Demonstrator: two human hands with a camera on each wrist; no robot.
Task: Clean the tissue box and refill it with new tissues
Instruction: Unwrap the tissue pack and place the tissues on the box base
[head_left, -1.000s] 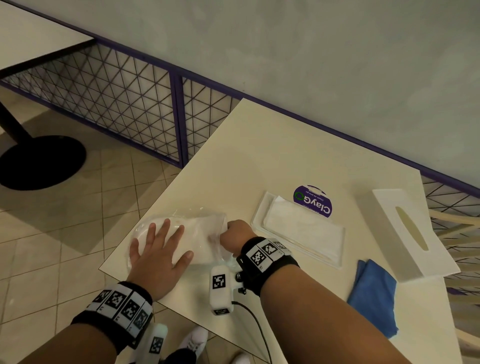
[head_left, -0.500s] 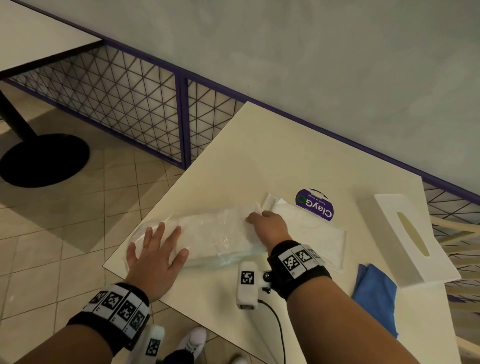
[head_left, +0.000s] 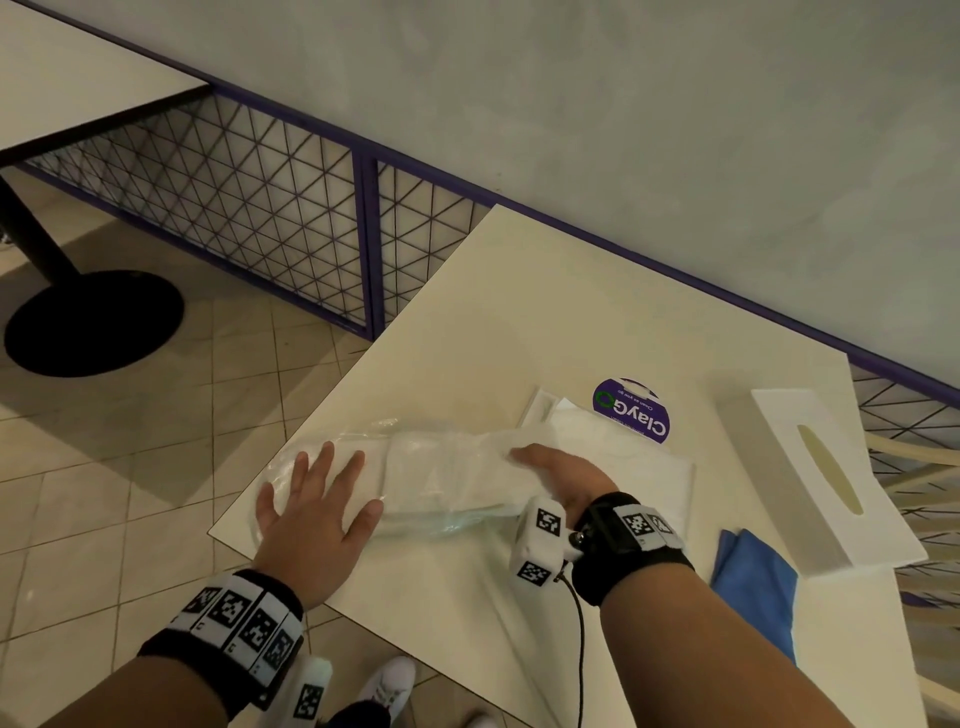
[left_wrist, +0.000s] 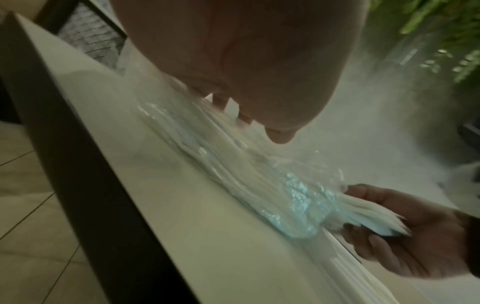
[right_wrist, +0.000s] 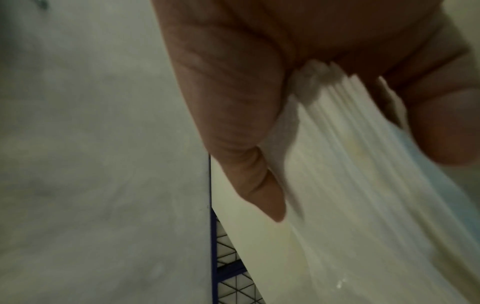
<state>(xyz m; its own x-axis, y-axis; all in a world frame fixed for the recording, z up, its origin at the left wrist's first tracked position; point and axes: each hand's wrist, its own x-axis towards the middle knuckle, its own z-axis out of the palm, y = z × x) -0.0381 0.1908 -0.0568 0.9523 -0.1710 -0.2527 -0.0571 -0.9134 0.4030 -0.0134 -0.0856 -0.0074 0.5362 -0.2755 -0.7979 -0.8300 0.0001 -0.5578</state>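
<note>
Refill's abt halfway imo — left hand (head_left: 311, 512) flat on the plastic wrapper (head_left: 436, 467), right hand (head_left: 566, 475) gripping the tissue stack (left_wrist: 369, 216) mid-bench, w/ tissue box (head_left: 831, 483) far right, unfilled — blue cloth (head_left: 753, 582) beside it.

The table (head_left: 545, 322) is viewed downward from head height; close wrist views share the tissue stack (left_wrist: 363, 211), seen from opposite ends.

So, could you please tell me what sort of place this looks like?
Probably a café or food-court seating area: small cream tables, one table bearing a purple "ClayGo – clean as you go" sticker, a second pedestal table nearby, and a mesh divider over tiled floor.
</note>
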